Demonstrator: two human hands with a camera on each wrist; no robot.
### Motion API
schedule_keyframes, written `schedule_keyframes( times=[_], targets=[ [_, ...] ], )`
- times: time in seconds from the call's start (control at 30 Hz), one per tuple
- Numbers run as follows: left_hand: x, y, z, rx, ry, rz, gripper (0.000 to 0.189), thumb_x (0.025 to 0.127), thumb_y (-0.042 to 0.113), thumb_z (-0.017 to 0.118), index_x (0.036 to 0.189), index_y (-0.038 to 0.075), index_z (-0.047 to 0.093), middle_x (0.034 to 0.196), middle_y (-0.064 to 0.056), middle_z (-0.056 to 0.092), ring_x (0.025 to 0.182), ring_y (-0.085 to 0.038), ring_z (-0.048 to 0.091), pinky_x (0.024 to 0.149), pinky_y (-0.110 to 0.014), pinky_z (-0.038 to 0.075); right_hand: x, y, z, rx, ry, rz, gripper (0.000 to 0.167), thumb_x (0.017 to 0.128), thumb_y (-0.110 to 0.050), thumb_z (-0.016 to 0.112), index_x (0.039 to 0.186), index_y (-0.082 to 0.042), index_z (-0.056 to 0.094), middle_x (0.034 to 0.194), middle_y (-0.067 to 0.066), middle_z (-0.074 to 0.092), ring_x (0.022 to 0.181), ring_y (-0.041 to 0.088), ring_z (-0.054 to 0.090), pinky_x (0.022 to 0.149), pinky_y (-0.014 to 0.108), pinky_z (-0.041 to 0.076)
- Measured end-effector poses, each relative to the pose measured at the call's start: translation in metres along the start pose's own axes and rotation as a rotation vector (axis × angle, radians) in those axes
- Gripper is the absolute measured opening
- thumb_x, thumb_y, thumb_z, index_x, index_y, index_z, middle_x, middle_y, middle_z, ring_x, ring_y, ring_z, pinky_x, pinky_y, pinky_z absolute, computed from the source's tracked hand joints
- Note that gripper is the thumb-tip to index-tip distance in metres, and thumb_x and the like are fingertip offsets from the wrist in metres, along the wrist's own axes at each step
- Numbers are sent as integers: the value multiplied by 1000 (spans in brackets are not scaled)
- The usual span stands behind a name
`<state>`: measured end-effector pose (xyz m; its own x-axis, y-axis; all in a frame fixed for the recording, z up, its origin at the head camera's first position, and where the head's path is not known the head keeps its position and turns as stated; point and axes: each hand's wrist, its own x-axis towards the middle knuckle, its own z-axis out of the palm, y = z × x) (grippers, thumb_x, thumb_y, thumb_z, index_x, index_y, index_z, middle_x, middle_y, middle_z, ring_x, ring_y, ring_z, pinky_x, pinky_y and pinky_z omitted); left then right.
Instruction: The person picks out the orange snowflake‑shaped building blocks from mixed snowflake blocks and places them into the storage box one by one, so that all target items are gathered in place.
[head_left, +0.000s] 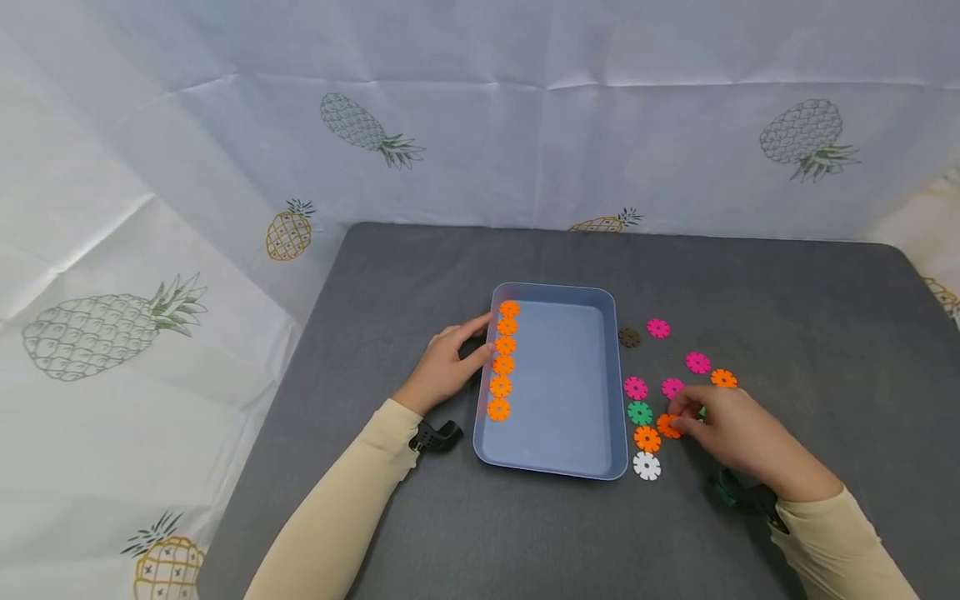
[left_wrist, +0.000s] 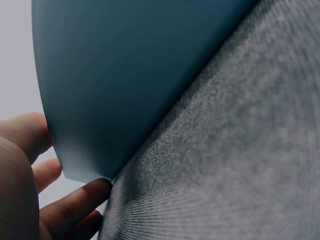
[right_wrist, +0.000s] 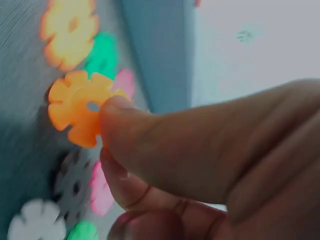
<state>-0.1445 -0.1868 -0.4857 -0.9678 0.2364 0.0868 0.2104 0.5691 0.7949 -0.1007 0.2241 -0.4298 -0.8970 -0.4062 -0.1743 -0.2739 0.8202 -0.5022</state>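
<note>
My right hand (head_left: pixel 742 433) pinches an orange snowflake disc (right_wrist: pixel 72 107) between thumb and fingers, right of the tray; the disc is round, flat and notched, with a hole in the middle. My left hand (head_left: pixel 442 371) touches the left side of a blue-grey tray (head_left: pixel 566 375), its thumb and forefinger extended to the rim. In the left wrist view its fingers (left_wrist: pixel 77 205) lie along the outer wall. Inside the tray, several orange snowflake discs (head_left: pixel 503 365) form a column beside the left wall.
Loose discs lie right of the tray: a white disc (head_left: pixel 647 466), an orange disc (head_left: pixel 647 438), a green disc (head_left: pixel 640 412), a brown disc (head_left: pixel 629 337) and several pink discs (head_left: pixel 697 362). Another orange disc (head_left: pixel 723 378) sits just beyond my right hand. A dark grey cloth (head_left: pixel 420 275) covers the table.
</note>
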Motion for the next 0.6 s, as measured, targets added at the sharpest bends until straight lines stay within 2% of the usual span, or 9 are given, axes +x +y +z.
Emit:
schedule_keyframes(
  times=[0.17,0.27,0.43,0.6],
  targets=[
    [0,0,-1,-7,-3,6,56,106,42,63,159,27,50,147,-4,63,138,-29,52,117,-59,35,1,-7,-7,25,15,-18,7,94,-10,77,94,-13,71,79,-7,63,56,8,41,55,27,39],
    [0,0,-1,-9,-3,-3,57,106,43,62,159,27,50,147,-4,63,138,-28,52,118,-59,34,2,-11,-11,43,38,-45,8,94,-10,78,94,-14,71,78,-8,62,56,7,43,57,26,41],
    [0,0,-2,-8,0,-4,56,106,42,63,158,26,51,146,-3,64,137,-28,53,118,-59,33,5,-18,-13,115,34,-70,8,96,-10,77,93,-14,71,78,-6,65,64,3,56,63,25,48],
    [0,1,-1,-6,-2,-3,56,106,42,63,158,28,51,146,-2,64,137,-26,53,119,-58,32,8,-28,-14,166,34,-68,6,97,-15,77,94,-16,71,77,-6,64,64,5,55,62,25,46]
  ],
)
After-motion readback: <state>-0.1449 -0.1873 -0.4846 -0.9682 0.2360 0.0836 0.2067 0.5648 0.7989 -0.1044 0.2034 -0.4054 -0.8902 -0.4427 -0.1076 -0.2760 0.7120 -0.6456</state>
